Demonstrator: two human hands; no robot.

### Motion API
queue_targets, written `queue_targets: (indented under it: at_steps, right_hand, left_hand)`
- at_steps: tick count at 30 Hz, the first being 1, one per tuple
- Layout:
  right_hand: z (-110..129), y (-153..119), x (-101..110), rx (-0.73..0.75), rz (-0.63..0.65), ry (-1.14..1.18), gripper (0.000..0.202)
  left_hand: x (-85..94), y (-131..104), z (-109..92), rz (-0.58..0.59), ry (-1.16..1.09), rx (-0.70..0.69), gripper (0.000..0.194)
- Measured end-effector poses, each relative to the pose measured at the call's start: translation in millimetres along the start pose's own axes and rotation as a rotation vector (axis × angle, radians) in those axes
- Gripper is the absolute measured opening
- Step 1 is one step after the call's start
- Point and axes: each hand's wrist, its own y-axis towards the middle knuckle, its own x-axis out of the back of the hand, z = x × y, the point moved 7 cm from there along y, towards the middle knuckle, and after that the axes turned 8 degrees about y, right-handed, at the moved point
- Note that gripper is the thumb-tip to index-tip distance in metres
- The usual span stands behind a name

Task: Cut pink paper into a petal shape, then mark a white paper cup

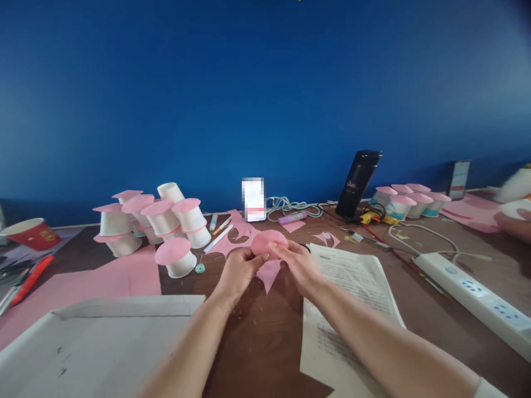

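Observation:
A pink paper disc [265, 241] is held up between both hands over the middle of the desk. My left hand [240, 269] pinches its left edge, with the thumb on top. At the right side, my right hand [299, 264] grips the same disc, its thumb and fingers closed on the paper. Whether something lies under the disc is hidden. Pink paper scraps [269, 274] lie just below it. To the left stands a white paper cup [181, 266] with a pink disc on top, beside several stacked cups [160, 221] topped the same way.
A printed sheet [352, 287] lies under my right forearm, with a power strip [473, 298] farther right. A black thermos [359, 182] and a phone [253, 202] stand by the wall. A red cup [31, 235] leans at left. Someone else's hand [514, 224] shows at far right.

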Motion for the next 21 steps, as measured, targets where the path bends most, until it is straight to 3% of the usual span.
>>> queue_targets:
  at_steps: [7, 14, 21]
  right_hand:
    - [-4.5, 1.7, 0.7, 0.03, 0.0, 0.071, 0.03]
    - [-6.1, 5.1, 7.9, 0.118, -0.086, -0.044, 0.034]
    - [0.6, -1.2, 2.2, 0.159, -0.021, -0.064, 0.037]
  left_hand:
    - [0.7, -0.5, 4.6, -0.009, 0.113, 0.015, 0.026]
    - [-1.0, -0.9, 4.0, -0.002, 0.115, 0.014, 0.028]
    - [5.7, -1.8, 2.8, -0.075, 0.087, 0.054, 0.031]
